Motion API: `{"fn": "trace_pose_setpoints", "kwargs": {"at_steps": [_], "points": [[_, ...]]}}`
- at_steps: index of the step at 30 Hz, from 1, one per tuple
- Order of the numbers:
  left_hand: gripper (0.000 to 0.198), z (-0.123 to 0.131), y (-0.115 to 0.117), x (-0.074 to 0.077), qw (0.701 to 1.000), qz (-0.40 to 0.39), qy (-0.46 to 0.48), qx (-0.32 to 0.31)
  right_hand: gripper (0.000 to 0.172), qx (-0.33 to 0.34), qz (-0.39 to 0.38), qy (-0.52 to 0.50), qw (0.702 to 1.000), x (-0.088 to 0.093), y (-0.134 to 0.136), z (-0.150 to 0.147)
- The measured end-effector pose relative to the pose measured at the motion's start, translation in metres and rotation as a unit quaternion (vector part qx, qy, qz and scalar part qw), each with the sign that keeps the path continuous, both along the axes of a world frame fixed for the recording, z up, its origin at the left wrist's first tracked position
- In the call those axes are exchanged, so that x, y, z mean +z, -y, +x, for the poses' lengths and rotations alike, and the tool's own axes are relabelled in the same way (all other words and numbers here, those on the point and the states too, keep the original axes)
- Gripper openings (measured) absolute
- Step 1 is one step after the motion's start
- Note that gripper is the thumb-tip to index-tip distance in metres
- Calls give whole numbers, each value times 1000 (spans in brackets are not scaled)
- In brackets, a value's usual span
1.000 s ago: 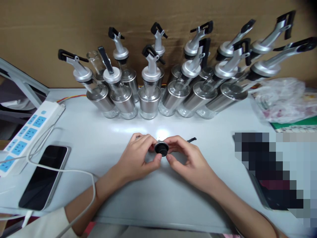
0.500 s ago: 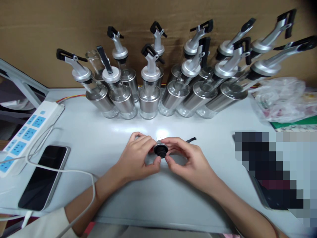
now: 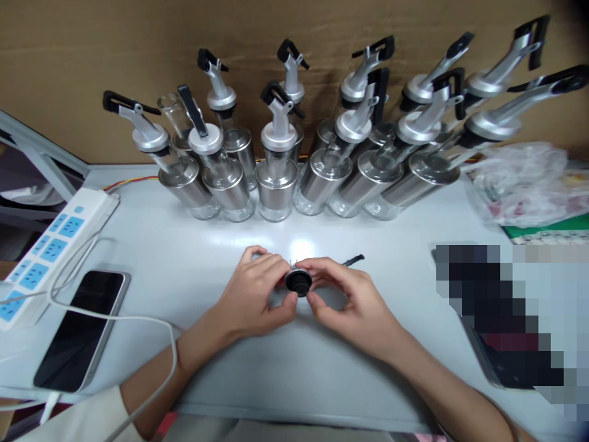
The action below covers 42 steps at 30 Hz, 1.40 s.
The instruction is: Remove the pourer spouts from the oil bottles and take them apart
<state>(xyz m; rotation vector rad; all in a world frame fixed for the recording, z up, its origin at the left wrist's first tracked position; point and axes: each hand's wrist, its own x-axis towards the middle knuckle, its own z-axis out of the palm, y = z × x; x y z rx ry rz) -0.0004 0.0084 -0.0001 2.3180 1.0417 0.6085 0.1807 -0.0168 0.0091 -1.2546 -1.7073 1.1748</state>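
Observation:
Both my hands meet over the middle of the white table (image 3: 322, 368). My left hand (image 3: 255, 294) and my right hand (image 3: 347, 301) pinch a small pourer cap (image 3: 299, 282) between their fingertips; its round black stopper faces me, with a silver rim behind it. A thin black lever (image 3: 353, 260) of the cap sticks out past my right fingers. Behind the hands stands a row of several glass bottles with steel sleeves (image 3: 276, 178), each topped with a silver pourer and black lever.
A white power strip (image 3: 50, 245) and a black phone (image 3: 80, 331) with a white cable (image 3: 138, 319) lie at the left. A crumpled clear plastic bag (image 3: 524, 184) sits at the right, above a blurred-out patch. Brown cardboard backs the table.
My hands and the cap have barely shifted; the fingers have made small adjustments round the cap. Everything else stays put.

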Motion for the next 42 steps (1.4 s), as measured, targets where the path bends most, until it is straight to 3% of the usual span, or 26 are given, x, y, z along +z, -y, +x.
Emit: {"fn": "trace_pose_setpoints", "kwargs": {"at_steps": [15, 37, 42], "points": [[14, 2, 1, 0, 1000, 16, 15, 21, 26, 27, 9, 18, 999, 0, 2, 0], [12, 4, 6, 8, 997, 45, 55, -5, 18, 35, 62, -3, 997, 5, 6, -5], [11, 3, 8, 3, 993, 91, 75, -6, 19, 37, 47, -8, 998, 8, 8, -5]]}}
